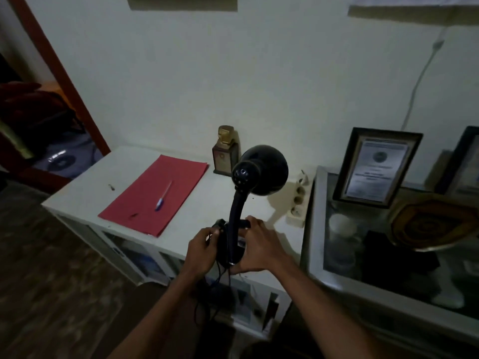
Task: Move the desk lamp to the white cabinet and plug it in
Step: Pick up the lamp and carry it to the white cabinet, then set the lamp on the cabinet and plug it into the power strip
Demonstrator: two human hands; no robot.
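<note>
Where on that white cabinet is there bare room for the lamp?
Bare top lies between the red folder and the power strip, just beyond the lamp. Along the wall, the small trophy crowds it.

**Open lane mid-counter, clutter on the flanks**

Bare white counter (197, 211) runs between the red folder (155, 195) with its pen (163, 196) on the left and the power strip (300, 203) at the right edge. At the back edge a small trophy (225, 154) blocks the wall side. The desk lamp (248, 182) fills the front edge, cord (220, 275) dangling below.
</note>
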